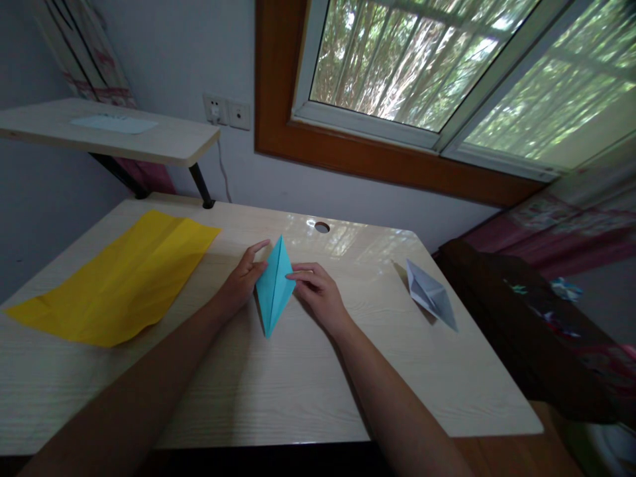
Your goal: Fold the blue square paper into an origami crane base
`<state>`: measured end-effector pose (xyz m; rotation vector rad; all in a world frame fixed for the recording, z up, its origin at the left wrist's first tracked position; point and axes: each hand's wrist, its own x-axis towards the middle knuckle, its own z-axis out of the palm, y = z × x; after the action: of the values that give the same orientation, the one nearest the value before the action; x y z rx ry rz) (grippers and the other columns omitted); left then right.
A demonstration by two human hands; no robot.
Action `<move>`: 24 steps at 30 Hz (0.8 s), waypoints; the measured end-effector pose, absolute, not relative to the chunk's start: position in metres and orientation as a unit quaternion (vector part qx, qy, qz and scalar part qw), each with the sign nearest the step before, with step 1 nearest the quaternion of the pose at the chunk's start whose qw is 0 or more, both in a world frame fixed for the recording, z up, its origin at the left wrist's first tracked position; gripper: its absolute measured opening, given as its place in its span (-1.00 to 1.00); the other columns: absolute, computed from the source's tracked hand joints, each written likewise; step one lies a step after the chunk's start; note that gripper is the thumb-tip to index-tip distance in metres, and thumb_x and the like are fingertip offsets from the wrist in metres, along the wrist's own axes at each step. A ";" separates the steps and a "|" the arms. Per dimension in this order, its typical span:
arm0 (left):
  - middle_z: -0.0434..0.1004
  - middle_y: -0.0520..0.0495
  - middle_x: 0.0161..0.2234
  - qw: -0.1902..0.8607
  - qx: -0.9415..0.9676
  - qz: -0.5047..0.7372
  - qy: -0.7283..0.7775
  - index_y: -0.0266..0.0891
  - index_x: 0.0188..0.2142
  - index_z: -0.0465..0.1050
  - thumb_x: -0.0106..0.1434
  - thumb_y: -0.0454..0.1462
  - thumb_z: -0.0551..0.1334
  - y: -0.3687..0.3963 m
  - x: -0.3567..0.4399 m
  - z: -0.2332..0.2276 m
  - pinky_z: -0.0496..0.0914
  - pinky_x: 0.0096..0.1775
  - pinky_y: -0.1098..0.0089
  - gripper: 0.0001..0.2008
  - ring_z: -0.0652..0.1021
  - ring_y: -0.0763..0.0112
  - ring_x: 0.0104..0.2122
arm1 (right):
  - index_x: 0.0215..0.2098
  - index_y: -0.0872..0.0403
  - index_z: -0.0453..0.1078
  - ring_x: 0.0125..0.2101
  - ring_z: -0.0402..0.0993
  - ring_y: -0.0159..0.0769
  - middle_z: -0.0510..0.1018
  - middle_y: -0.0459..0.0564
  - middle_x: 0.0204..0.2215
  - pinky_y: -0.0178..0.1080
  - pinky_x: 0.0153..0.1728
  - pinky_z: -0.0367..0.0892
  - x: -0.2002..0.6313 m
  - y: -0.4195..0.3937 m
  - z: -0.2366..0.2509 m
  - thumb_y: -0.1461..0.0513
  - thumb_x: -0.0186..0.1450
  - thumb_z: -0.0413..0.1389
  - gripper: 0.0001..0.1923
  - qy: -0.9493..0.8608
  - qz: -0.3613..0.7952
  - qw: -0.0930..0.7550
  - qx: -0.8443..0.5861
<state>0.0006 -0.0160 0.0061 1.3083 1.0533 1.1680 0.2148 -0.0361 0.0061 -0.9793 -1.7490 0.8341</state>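
Yellow sheet point(116, 278): flat at 9 o'clock on the table point(298, 391), thin, matte, faint lengthwise creases, untouched.

Left hand point(243, 281): partly open, fingers extended, fingertips pressing the left edge of the blue paper point(274, 286); no closed grip.

Blue paper: table centre, folded into a long kite shape, 1 centre ridge, sharp points at 12 and 6 o'clock. Judged very light, thin, smooth, likely to slide on the glossy wood-grain top; creases hold but tear or crumple under force. Best held by pinching the side edges near the widest part, not the tips.

Right hand point(318, 291): loosely curled, fingertips resting on the right edge of the blue paper.

White paper point(430, 293): at 3 o'clock, well apart, folded into an angular pointed form, stiffened by folds.
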 end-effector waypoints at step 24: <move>0.56 -0.06 -0.18 0.534 0.587 0.434 0.427 -0.21 0.01 0.55 0.32 -0.13 0.16 -0.014 -0.002 0.004 0.41 -0.15 0.30 -0.63 0.50 0.27 -0.22 | -0.15 -0.19 0.62 0.08 0.41 -0.17 0.43 -0.01 0.05 -0.09 0.05 0.40 0.219 -0.030 -0.001 0.27 0.31 0.21 -0.77 -0.702 0.365 0.488 -0.369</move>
<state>-0.0024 -0.0140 0.0044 1.3993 1.0164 1.0333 0.2187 -0.0304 -0.0015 -0.8960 -1.7069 0.8870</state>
